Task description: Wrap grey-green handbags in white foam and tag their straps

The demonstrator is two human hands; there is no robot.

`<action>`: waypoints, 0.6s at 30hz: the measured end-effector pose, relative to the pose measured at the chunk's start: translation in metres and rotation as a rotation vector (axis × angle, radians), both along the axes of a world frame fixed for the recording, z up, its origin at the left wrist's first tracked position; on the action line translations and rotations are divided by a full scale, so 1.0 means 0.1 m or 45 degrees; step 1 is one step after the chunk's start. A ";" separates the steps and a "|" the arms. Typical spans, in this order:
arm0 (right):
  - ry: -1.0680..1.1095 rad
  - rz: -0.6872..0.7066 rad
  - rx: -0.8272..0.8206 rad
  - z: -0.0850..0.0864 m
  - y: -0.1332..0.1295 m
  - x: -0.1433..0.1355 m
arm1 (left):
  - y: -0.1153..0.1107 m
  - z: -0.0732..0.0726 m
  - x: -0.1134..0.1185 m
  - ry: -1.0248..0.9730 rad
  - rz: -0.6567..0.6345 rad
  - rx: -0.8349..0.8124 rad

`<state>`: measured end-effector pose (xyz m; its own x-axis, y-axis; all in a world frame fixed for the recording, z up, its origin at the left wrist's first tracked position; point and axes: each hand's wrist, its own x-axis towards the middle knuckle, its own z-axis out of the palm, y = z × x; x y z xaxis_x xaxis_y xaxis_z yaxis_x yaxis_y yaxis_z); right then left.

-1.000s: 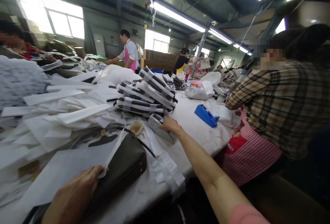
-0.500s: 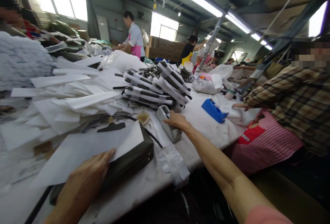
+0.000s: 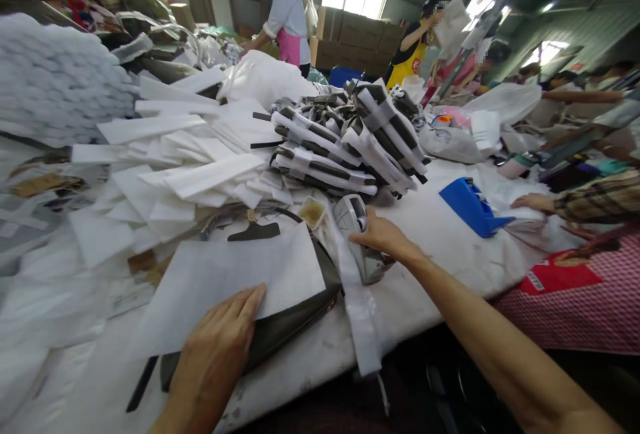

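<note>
My left hand (image 3: pixel 220 334) lies flat, fingers stretched out, on a thin white foam sheet (image 3: pixel 225 281). Under that sheet is a dark olive bag (image 3: pixel 285 334) near the table's front edge; a dark strap end (image 3: pixel 143 384) sticks out at its left. My right hand (image 3: pixel 383 237) is closed around the upper part of a grey tape dispenser (image 3: pixel 367 264), just right of the bag. Whether its fingers also pinch some tape is hidden. A clear plastic strip (image 3: pixel 363 327) hangs over the table edge below the dispenser.
Behind the dispenser are stacked wrapped bags (image 3: pixel 320 154). Loose white foam sheets (image 3: pixel 165 174) lie left of them. A blue tape dispenser (image 3: pixel 470 207) stands to the right, near a co-worker's hand (image 3: pixel 535 202). A small tray (image 3: pixel 313 213) sits behind the bag.
The view has swung right and down, so the table things sit higher or further right. My left hand stays on the foam sheet and my right hand stays at the grey dispenser.
</note>
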<state>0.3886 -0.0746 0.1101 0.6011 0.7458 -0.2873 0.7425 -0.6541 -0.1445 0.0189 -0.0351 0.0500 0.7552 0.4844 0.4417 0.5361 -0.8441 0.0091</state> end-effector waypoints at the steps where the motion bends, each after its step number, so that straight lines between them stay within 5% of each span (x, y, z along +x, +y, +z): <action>1: -0.019 -0.011 -0.008 -0.01 -0.02 -0.04 | 0.00 0.02 0.01 0.000 0.002 -0.008; 6: -0.103 0.018 0.109 -0.14 -0.15 -0.08 | 0.01 0.11 0.07 0.044 0.013 -0.103; 9: -0.226 0.206 0.441 -0.12 -0.25 -0.22 | -0.01 0.14 0.11 0.041 0.040 -0.183; 14: -0.162 0.868 1.104 0.21 -0.38 -0.98 | -0.08 0.22 0.18 0.090 0.065 -0.188; 18: -0.010 1.424 0.792 0.27 -0.33 -1.59 | -0.10 0.22 0.25 0.111 -0.005 0.003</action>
<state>0.2299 -0.1072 0.1370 -0.4379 0.8506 0.2912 0.8439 0.5006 -0.1931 0.0443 -0.0449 0.0721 0.7929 0.4803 0.3751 0.5314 -0.8462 -0.0397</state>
